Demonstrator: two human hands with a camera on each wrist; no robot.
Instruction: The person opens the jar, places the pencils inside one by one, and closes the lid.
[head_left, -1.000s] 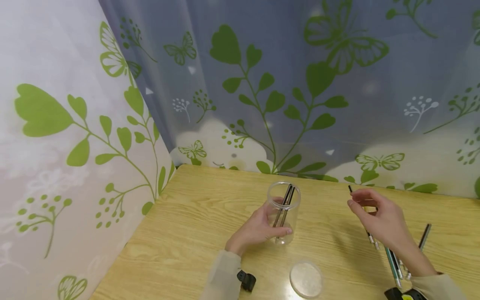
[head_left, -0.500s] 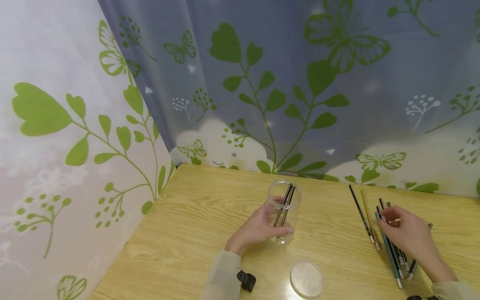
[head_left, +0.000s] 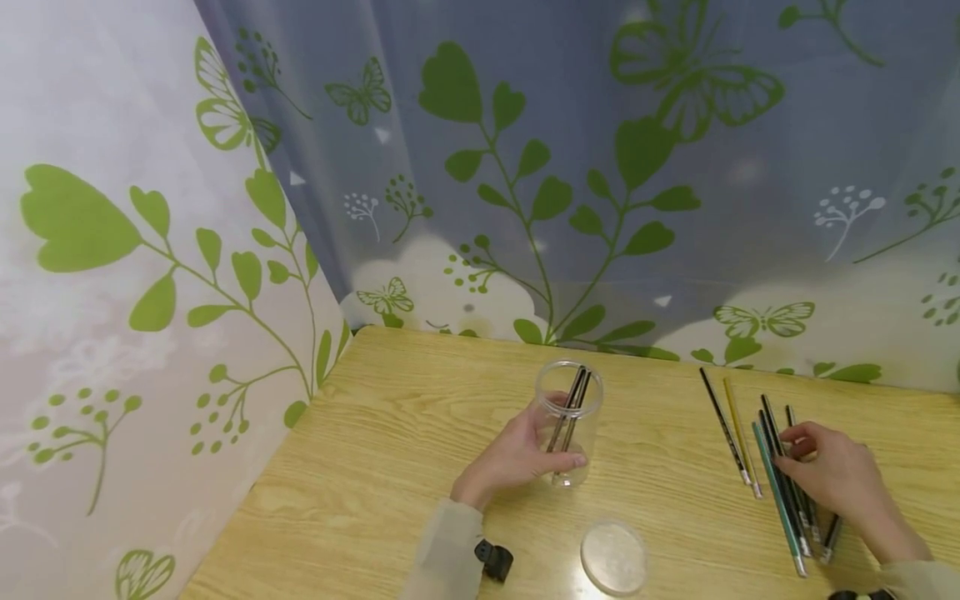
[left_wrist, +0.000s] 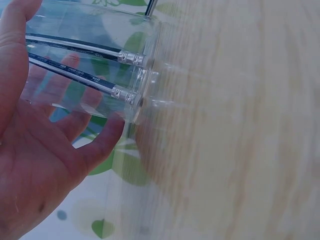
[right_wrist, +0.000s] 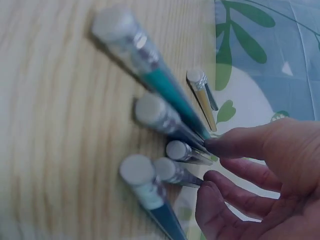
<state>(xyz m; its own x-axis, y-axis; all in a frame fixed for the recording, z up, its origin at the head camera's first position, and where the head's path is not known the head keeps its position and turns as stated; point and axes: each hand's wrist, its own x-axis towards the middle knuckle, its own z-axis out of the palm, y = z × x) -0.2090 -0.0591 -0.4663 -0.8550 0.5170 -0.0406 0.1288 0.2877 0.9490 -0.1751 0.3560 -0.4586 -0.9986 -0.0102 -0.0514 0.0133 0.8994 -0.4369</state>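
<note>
My left hand [head_left: 513,450] grips a clear cylindrical jar [head_left: 581,429], thumb across its near side. Two dark pencils [left_wrist: 82,75] with metal eraser ends lean inside it, erasers at the bottom. Over a loose bunch of pencils at the right is my right hand [head_left: 836,471]. Its thumb [right_wrist: 235,142] touches or nearly touches a dark pencil [right_wrist: 159,112], while the other fingers bend beside the bunch with a gap to the thumb. A teal pencil [head_left: 780,500] lies at the bunch's left edge. The hand partly covers several dark pencils.
A round translucent lid [head_left: 613,558] lies on the wooden table [head_left: 375,442] in front of the jar. Between jar and bunch lie a black pencil [head_left: 723,425] and a yellow pencil [head_left: 742,437]. Patterned curtains [head_left: 555,200] hang behind the table and at the left.
My right hand has moved right and down from above the black and yellow pencils to the bunch. One dark pencil there has shifted slightly right. My left hand and jar stay put.
</note>
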